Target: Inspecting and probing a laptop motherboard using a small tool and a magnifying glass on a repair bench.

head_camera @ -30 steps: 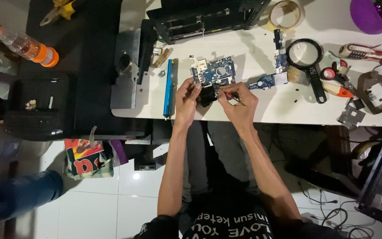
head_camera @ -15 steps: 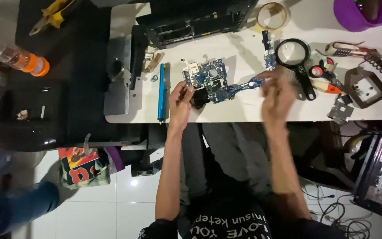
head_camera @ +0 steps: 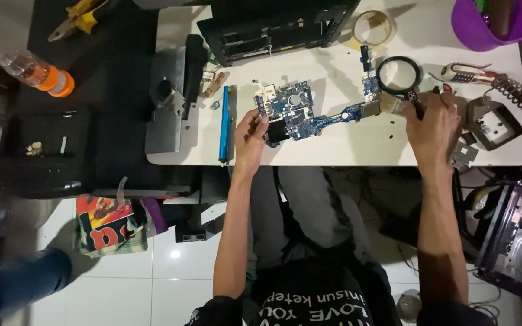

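So the blue, irregular-shaped laptop circuit board [head_camera: 294, 113] is already out of its case and lying flat on the white tabletop [head_camera: 333, 151], near the front edge. The stripped black laptop shell [head_camera: 273, 27] sits open at the back of the table, so I'd say the teardown part is done and the board work itself is what's left. No components look pulled off it that I can make out.

Left hand [head_camera: 250, 137] is curled over the board's lower left corner, fingertips pinching a small black part there. Right hand [head_camera: 433, 124] is well off to the right, fingers folded down onto the handle of the black round magnifying glass [head_camera: 399, 78]; can't tell if it's properly gripped or just touched. A blue pen-like tool [head_camera: 225, 124] lies just left of the board, untouched.
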